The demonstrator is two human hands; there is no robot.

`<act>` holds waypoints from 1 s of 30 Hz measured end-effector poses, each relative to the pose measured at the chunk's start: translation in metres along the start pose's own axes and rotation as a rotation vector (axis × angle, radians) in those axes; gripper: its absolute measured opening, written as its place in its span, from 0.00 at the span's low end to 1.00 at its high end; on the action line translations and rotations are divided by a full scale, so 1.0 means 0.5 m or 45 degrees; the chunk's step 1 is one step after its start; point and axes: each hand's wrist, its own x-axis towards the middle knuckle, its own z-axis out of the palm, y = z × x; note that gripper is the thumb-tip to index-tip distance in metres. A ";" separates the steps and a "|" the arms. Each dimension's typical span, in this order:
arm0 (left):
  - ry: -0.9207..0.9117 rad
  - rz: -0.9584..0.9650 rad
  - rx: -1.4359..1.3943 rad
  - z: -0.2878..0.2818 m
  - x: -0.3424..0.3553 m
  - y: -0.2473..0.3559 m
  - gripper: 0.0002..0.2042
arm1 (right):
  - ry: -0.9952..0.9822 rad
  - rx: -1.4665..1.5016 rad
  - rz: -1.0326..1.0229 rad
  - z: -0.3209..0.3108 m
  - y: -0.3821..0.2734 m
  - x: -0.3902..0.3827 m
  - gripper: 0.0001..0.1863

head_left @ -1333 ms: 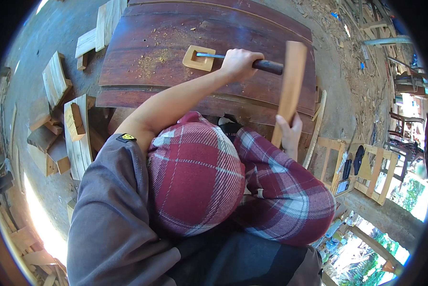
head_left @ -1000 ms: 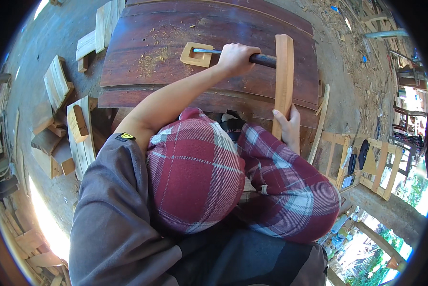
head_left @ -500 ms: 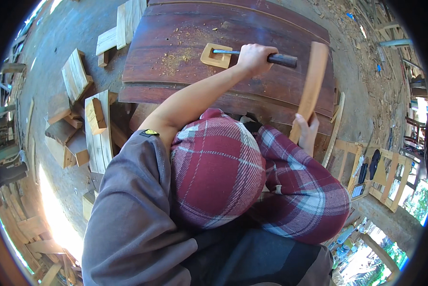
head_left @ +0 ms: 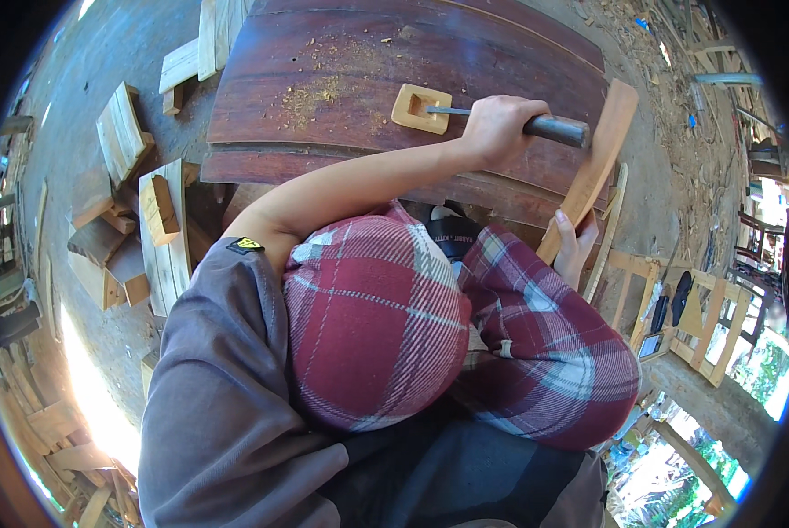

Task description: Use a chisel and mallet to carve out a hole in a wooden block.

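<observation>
My left hand [head_left: 504, 130] is closed round a chisel, its dark handle [head_left: 560, 131] pointing right and its narrow metal blade [head_left: 450, 111] left. The blade's tip sits in the square hollow of a small pale wooden block [head_left: 403, 113], which lies on the dark red-brown planks. In my right hand [head_left: 574, 246], held low beside my knee, is a flat wooden bat [head_left: 601, 145] slanting up and to the right. Its face is right by the butt of the chisel handle; whether they touch I cannot tell.
Wood chips [head_left: 320, 91] are scattered over the plank surface [head_left: 263, 106] left of the block. Offcuts and blocks [head_left: 95, 242] are piled on the floor at left, by low board stands [head_left: 166, 255]. A wooden frame [head_left: 711, 326] stands at right.
The block and chisel have shifted right across the planks with my left hand. The bat has swung right, tilting more, and stays close to the handle's end. My view has shifted slightly.
</observation>
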 end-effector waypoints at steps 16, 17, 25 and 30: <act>-0.034 0.007 0.002 -0.004 0.006 -0.005 0.11 | 0.035 0.046 0.033 -0.014 0.010 -0.005 0.29; -0.024 0.039 -0.006 -0.004 0.004 -0.007 0.12 | 0.028 0.054 0.040 -0.015 0.009 -0.006 0.30; -0.098 -0.067 -0.063 -0.004 0.023 -0.013 0.12 | 0.002 -0.165 -0.043 -0.005 -0.050 -0.007 0.28; -0.123 -0.069 0.010 0.010 0.012 -0.032 0.10 | -0.028 0.023 -0.061 -0.038 -0.044 -0.002 0.26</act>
